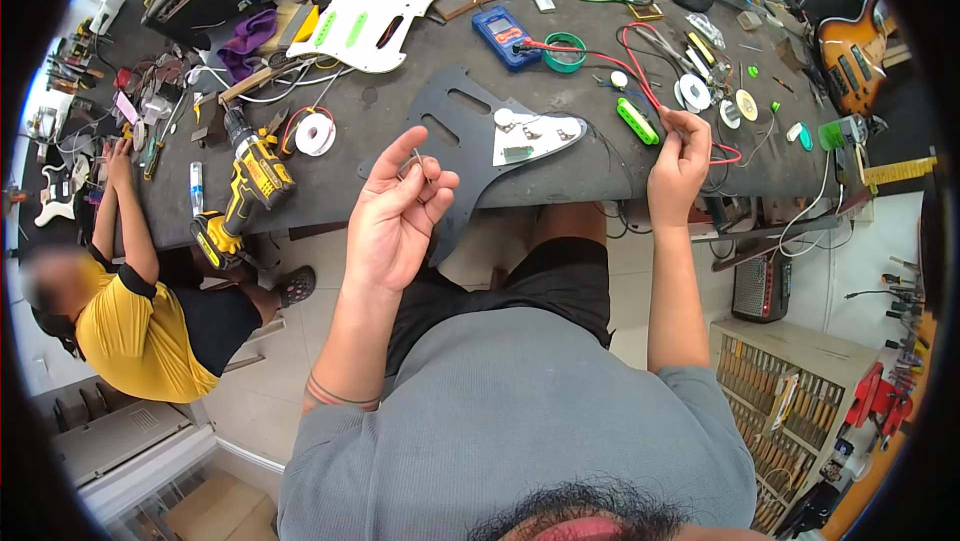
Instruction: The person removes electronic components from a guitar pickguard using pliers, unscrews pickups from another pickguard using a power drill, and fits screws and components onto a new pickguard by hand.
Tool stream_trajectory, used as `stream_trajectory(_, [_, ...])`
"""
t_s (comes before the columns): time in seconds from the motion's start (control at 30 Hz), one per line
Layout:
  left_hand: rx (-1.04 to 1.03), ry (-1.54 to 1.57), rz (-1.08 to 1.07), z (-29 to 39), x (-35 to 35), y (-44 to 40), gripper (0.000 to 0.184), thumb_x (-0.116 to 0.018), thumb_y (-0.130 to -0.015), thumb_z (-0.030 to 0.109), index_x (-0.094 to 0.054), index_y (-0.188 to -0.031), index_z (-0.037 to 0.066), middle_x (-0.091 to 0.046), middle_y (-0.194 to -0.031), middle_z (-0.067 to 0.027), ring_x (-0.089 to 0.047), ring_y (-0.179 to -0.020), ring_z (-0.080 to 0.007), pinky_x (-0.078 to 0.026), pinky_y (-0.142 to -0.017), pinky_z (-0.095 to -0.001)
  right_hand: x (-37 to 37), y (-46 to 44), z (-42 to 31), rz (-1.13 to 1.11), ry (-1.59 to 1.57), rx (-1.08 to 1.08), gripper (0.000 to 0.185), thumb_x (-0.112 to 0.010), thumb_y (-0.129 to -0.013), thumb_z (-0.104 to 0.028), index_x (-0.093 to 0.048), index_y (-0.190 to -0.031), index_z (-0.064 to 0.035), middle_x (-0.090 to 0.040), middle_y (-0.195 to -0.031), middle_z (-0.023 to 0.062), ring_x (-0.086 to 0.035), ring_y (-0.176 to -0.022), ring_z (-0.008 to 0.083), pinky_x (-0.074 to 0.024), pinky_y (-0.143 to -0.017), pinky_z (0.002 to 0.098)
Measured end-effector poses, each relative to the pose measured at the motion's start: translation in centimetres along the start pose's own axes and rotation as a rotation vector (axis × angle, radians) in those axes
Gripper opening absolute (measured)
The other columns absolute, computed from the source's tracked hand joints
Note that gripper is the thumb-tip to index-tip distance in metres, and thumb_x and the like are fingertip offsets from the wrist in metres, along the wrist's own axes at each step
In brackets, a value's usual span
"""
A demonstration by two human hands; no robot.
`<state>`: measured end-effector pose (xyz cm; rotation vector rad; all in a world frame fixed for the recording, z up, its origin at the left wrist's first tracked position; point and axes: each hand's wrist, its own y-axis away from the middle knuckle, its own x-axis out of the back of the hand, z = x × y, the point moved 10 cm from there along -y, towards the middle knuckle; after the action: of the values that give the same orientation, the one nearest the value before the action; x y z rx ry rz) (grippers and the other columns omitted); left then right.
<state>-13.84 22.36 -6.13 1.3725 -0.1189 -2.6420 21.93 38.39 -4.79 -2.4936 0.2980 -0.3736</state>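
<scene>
My left hand (395, 216) is raised palm up in front of the table edge, its thumb and fingertips pinching a small thin metal piece (417, 155) whose exact kind I cannot make out. Behind it lies a dark pickguard (462, 156) with pickup slots, its shielded corner carrying pots and a switch. On the right, my right hand (680, 166) is closed around a red test lead (645, 83). Just left of those fingers a bright green guitar pickup (637, 121) rests on the table. The red lead runs to a blue multimeter (506, 38).
A yellow cordless drill (258, 176) and a solder spool (315, 134) stand at left; a white pickguard (378, 16) lies farther back. More spools (693, 92) and a sunburst guitar (852, 51) are at right. Another person in a yellow shirt (150, 331) sits at far left.
</scene>
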Motion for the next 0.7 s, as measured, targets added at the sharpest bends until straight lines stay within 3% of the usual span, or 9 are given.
stream_trajectory(0.17, [0.038, -0.016, -0.012, -0.3, -0.5, -0.6, 0.029, -0.058, -0.115, 0.007, -0.060, -0.143, 0.002, -0.074, -0.112, -0.0121, -0.079, -0.109, -0.0264, -0.070, -0.092, -0.0340, 0.1, 0.0, -0.1, -0.001, 0.023, 0.004, 0.024, -0.049, -0.103, 0.017, -0.064, -0.117, 0.0040, -0.066, -0.120, 0.0133, -0.075, -0.114, 0.0246, -0.0611, -0.103, 0.0362])
stream_trajectory(0.27, [0.033, -0.020, 0.045, -0.1, -0.6, -0.9, 0.028, -0.059, -0.115, 0.007, -0.060, -0.142, 0.002, -0.075, -0.113, -0.0124, -0.080, -0.108, -0.0271, -0.070, -0.091, -0.0347, 0.1, 0.0, -0.1, 0.008, 0.003, 0.019, 0.025, -0.049, -0.102, 0.018, -0.064, -0.117, 0.0035, -0.066, -0.121, 0.0129, -0.074, -0.112, 0.0233, -0.0607, -0.101, 0.0353])
stream_trajectory(0.4, [-0.006, -0.170, 0.012, 0.2, -1.5, -0.8, 0.031, -0.065, -0.112, 0.006, -0.058, -0.142, 0.001, -0.077, -0.111, -0.0150, -0.081, -0.098, -0.0269, -0.069, -0.084, -0.0336, 0.6, 0.5, -1.9, 0.026, 0.049, 0.099, 0.026, -0.054, -0.100, 0.017, -0.065, -0.117, 0.0014, -0.066, -0.119, 0.0136, -0.070, -0.111, 0.0266, -0.0567, -0.101, 0.0381])
stream_trajectory(0.5, [-0.078, -0.339, -0.060, 0.0, -3.4, -0.2, 0.039, -0.074, -0.106, 0.004, -0.056, -0.141, 0.001, -0.078, -0.104, -0.0183, -0.082, -0.087, -0.0261, -0.067, -0.075, -0.0321, 0.0, 2.7, -8.4, -0.004, 0.054, 0.189, 0.029, -0.061, -0.094, 0.015, -0.067, -0.118, -0.0012, -0.066, -0.116, 0.0145, -0.066, -0.109, 0.0305, -0.0518, -0.100, 0.0402])
stream_trajectory(0.63, [-0.319, -0.655, -0.132, -0.3, -6.0, 0.9, 0.047, -0.073, -0.104, -0.006, -0.053, -0.145, 0.002, -0.077, -0.103, -0.0185, -0.080, -0.089, -0.0243, -0.066, -0.075, -0.0341, -6.4, 5.4, -16.2, -0.498, -0.207, 0.070, 0.027, -0.070, -0.097, 0.001, -0.070, -0.124, -0.0030, -0.065, -0.116, 0.0113, -0.064, -0.105, 0.0249, -0.0529, -0.091, 0.0355])
stream_trajectory(0.7, [-0.641, -0.888, -0.298, 0.2, -7.8, 2.3, 0.050, -0.074, -0.101, -0.010, -0.052, -0.144, 0.003, -0.078, -0.104, -0.0167, -0.080, -0.092, -0.0220, -0.065, -0.078, -0.0325, -8.7, 6.9, -16.5, -0.650, -0.335, -0.129, 0.026, -0.073, -0.101, -0.006, -0.068, -0.126, -0.0024, -0.064, -0.118, 0.0085, -0.065, -0.101, 0.0193, -0.0528, -0.088, 0.0334])
